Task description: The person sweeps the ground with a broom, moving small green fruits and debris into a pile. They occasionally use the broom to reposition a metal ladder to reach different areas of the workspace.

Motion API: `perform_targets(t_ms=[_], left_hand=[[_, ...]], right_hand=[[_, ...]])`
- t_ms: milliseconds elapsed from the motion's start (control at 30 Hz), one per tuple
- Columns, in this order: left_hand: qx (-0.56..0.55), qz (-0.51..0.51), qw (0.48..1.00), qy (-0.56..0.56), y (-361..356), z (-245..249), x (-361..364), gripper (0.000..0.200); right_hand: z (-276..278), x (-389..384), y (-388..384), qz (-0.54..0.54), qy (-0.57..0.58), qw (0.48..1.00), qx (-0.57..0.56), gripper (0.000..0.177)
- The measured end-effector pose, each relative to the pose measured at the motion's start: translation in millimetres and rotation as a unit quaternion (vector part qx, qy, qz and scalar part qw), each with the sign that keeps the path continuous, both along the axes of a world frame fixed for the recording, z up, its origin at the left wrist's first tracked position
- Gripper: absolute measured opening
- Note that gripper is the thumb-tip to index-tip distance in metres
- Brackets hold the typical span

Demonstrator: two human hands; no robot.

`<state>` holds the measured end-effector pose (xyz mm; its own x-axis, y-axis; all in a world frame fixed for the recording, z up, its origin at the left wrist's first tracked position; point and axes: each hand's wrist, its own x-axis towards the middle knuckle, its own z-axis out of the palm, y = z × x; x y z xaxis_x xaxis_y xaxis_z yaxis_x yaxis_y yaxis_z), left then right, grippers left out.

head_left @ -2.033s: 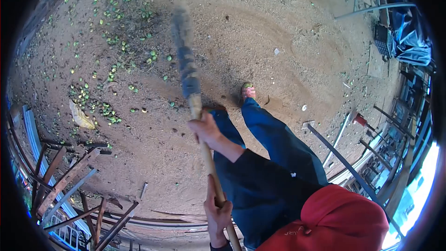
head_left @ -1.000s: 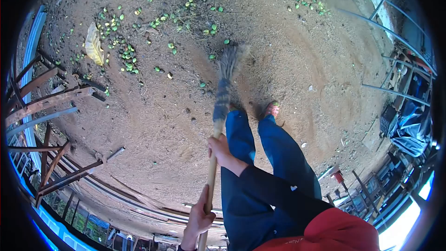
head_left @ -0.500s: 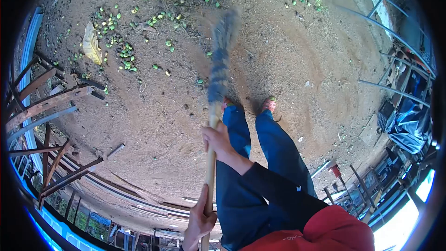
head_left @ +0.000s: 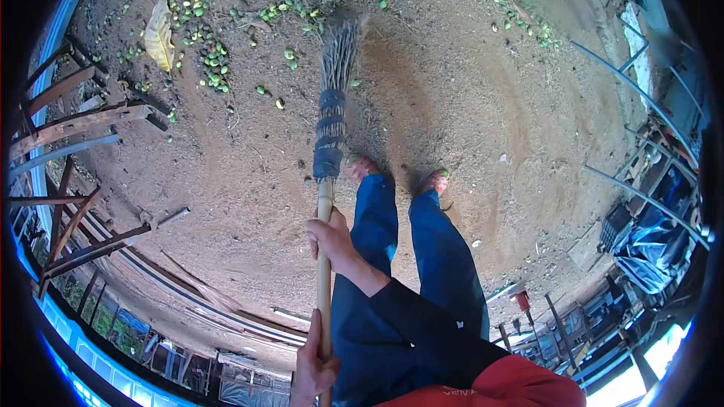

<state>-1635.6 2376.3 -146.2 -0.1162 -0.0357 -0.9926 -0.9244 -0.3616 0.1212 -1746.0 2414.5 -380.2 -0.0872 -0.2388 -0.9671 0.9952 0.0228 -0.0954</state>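
Note:
A twig broom (head_left: 332, 124) with a pale wooden handle and dark bands wound round its bristle bundle stretches ahead of me. Its bristle tips touch the sandy ground near scattered small green and yellow fruits (head_left: 215, 60). My right hand (head_left: 335, 243), in a black sleeve, is wrapped round the handle just below the bindings. Lower down, close to my body, my left hand (head_left: 313, 368) grips the same handle. Both hands are closed on it, and part of the left one is cut off by the frame's bottom edge.
A large dry leaf (head_left: 159, 35) lies among the fruits. Wooden and metal frames (head_left: 83, 132) jut in from the left. Metal bars (head_left: 641, 192) and a dark plastic sheet (head_left: 650, 252) stand at the right. Long boards (head_left: 211, 313) lie behind on the left. My feet (head_left: 435, 181) are near the broom.
The broom's bristles have swung left across the ground and look less blurred. Both hands have shifted left with the handle, still holding it. The ground view has moved upward slightly.

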Motion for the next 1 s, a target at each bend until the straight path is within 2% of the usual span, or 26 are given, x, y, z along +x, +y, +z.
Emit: perform_targets(t_ms=[33, 100, 133, 167, 200, 233, 267, 300, 333, 367, 400, 500, 567, 633, 700, 767, 800, 867, 900, 933, 967, 1000], left_hand=[[0.000, 0.048, 0.999, -0.024, 2, 13, 7, 0.094], [-0.026, 0.027, 0.999, 0.001, 5, 33, 20, 0.095], [0.033, 0.156, 0.985, -0.071, 6, 43, 27, 0.089], [0.094, 0.282, 0.945, -0.140, 6, 50, 31, 0.082], [0.083, 0.189, 0.975, -0.087, 11, 53, 30, 0.084], [0.081, 0.189, 0.975, -0.084, 11, 49, 41, 0.084], [0.083, 0.122, 0.989, -0.022, 14, 39, 56, 0.088], [0.077, 0.058, 0.995, 0.038, 8, 37, 39, 0.092], [0.147, 0.046, 0.987, -0.042, -9, 42, 24, 0.096], [0.133, 0.063, 0.988, -0.041, -11, 39, 20, 0.096], [0.083, 0.002, 0.996, -0.019, -10, 36, 18, 0.095], [0.003, -0.044, 0.999, -0.014, -20, 34, 5, 0.095], [-0.027, 0.022, 0.999, -0.022, -26, 23, -5, 0.096], [-0.073, 0.118, 0.989, -0.050, -34, 18, -45, 0.100], [-0.132, 0.231, 0.964, -0.004, -20, 8, -67, 0.102], [-0.145, 0.274, 0.950, 0.026, -4, 5, -92, 0.108], [-0.125, 0.341, 0.932, 0.023, 1, 9, -97, 0.111], [-0.070, 0.479, 0.875, 0.003, 22, 17, -106, 0.118], [-0.068, 0.575, 0.813, 0.058, 50, 16, -101, 0.118], [-0.050, 0.601, 0.794, 0.078, 63, 23, -104, 0.115], [-0.022, 0.680, 0.733, -0.006, 88, 45, -107, 0.107], [-0.004, 0.742, 0.669, -0.046, 112, 54, -110, 0.118]], right_hand=[[14, 0, -2, 0.002, 0.008, 1.000, -0.026, 0.023], [37, 10, 2, 0.001, 0.014, 0.998, -0.059, 0.025], [46, 19, 15, -0.002, -0.011, 1.000, -0.025, 0.024], [52, 29, 29, -0.004, -0.035, 0.999, 0.011, 0.025], [51, 44, 45, -0.009, -0.050, 0.998, 0.041, 0.024], [48, 59, 58, -0.013, -0.066, 0.995, 0.071, 0.024], [41, 73, 66, -0.008, -0.064, 0.996, 0.067, 0.024], [37, 83, 70, -0.004, -0.096, 0.992, 0.081, 0.023], [29, 92, 73, 0.006, -0.127, 0.988, 0.092, 0.022], [24, 88, 64, 0.024, -0.127, 0.988, 0.079, 0.022], [18, 83, 51, 0.016, -0.130, 0.989, 0.065, 0.018], [13, 55, 4, 0.040, -0.129, 0.991, 0.028, 0.018], [8, 23, -33, 0.058, -0.086, 0.994, -0.040, 0.019], [8, -21, -73, 0.078, -0.045, 0.991, -0.098, 0.022], [25, -69, -112, 0.100, -0.031, 0.985, -0.135, 0.023], [38, -107, -132, 0.171, 0.025, 0.959, -0.224, 0.031], [43, -111, -135, 0.187, 0.023, 0.955, -0.227, 0.031], [57, -113, -124, 0.266, 0.025, 0.940, -0.211, 0.039], [61, -107, -110, 0.278, -0.006, 0.940, -0.196, 0.043], [62, -97, -88, 0.307, -0.017, 0.936, -0.175, 0.041], [66, -87, -62, 0.354, -0.023, 0.924, -0.140, 0.040], [65, -75, -29, 0.384, -0.051, 0.914, -0.120, 0.039]])
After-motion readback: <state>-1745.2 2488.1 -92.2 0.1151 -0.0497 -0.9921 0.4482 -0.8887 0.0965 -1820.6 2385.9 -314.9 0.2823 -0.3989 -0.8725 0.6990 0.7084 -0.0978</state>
